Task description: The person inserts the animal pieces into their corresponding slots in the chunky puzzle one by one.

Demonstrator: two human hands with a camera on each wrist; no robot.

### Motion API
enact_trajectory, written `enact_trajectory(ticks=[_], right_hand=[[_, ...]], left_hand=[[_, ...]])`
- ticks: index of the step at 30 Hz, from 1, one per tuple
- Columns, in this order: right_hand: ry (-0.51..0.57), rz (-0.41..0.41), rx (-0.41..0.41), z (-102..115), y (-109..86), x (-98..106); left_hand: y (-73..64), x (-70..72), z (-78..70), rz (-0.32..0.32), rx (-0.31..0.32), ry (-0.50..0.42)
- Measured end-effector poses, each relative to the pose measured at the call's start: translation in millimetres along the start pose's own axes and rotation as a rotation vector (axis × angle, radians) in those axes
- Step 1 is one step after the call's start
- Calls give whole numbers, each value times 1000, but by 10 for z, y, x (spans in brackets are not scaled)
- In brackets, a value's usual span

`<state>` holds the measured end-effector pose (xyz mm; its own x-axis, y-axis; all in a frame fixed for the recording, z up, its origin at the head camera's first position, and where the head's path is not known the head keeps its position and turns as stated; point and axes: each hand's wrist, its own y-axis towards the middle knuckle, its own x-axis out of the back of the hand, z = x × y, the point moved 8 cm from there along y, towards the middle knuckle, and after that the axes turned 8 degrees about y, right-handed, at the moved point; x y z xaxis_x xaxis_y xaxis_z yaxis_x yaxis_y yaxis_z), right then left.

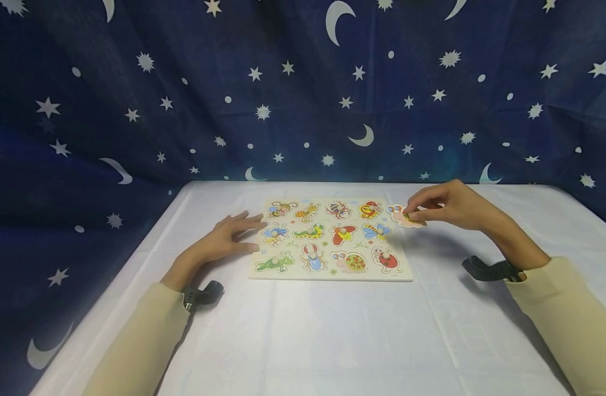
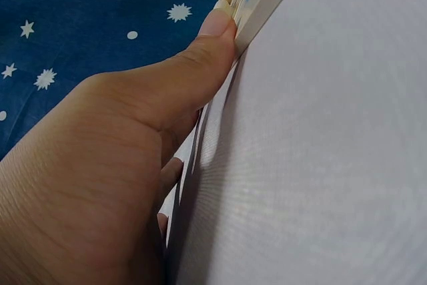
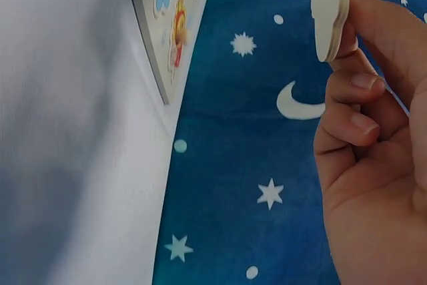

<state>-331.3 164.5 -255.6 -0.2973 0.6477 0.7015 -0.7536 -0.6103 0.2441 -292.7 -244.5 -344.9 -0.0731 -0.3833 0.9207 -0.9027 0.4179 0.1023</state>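
A wooden peg puzzle board (image 1: 328,276) with several insect pieces lies flat on the table. My right hand (image 1: 449,206) pinches a snail puzzle piece (image 1: 401,217) between thumb and fingers, just off the board's upper right edge. In the right wrist view the snail piece (image 3: 328,11) shows its bare wooden side, raised above the tabletop. On the board, the snail picture (image 1: 350,262) in the bottom row has no knob showing. My left hand (image 1: 229,236) rests at the board's left edge, fingers spread, with the thumb (image 2: 213,28) touching the side.
A white cloth (image 1: 313,341) covers the table. Behind it hangs a dark blue curtain (image 1: 303,82) with moons and stars. Each wrist wears a black strap mount, the left one (image 1: 204,294) and the right one (image 1: 488,269) both close over the cloth.
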Motion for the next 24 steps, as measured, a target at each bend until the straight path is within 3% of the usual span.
enact_trajectory(ticks=[8,24], right_hand=[[62,72,80,71,103,-196],[123,187,102,201,179,-606]], left_hand=[[1,2,-4,-3,-11,-1],[-2,-3,5,3,19,-9]])
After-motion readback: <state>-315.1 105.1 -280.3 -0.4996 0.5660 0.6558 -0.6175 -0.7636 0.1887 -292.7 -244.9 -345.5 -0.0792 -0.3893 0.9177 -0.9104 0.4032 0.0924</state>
